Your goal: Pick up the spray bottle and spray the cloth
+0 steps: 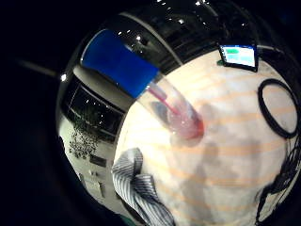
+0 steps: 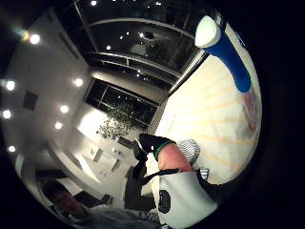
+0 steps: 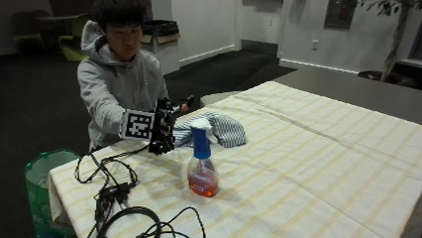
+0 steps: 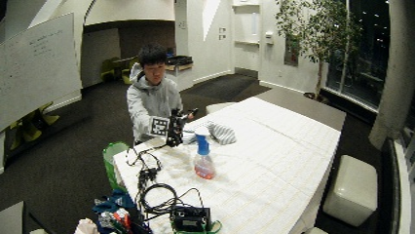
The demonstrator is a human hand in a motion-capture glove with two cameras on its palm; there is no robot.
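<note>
The spray bottle (image 3: 201,166) stands upright on the striped tablecloth (image 3: 316,163); it has a blue head, a white nozzle and pink liquid. My gloved right hand (image 3: 165,130) hovers just left of the bottle's head, fingers spread, touching nothing. The blue-and-white striped cloth (image 3: 221,129) lies crumpled behind the bottle, near the person. In the little finger side palm view the bottle (image 1: 155,89) stands a short way off, with the cloth (image 1: 138,188) lying beside it on the table. The thumb side palm view catches the bottle (image 2: 228,55) and a bit of the cloth (image 2: 191,149). The wide view shows the hand (image 4: 174,129), bottle (image 4: 203,161) and cloth (image 4: 219,132).
Black cables (image 3: 122,196) trail over the table's near left corner, with a coiled loop (image 1: 275,110). A small lit screen (image 1: 239,55) sits on the table and a black box (image 4: 191,218) at its near end. A green bag (image 3: 41,173) hangs beside the table edge.
</note>
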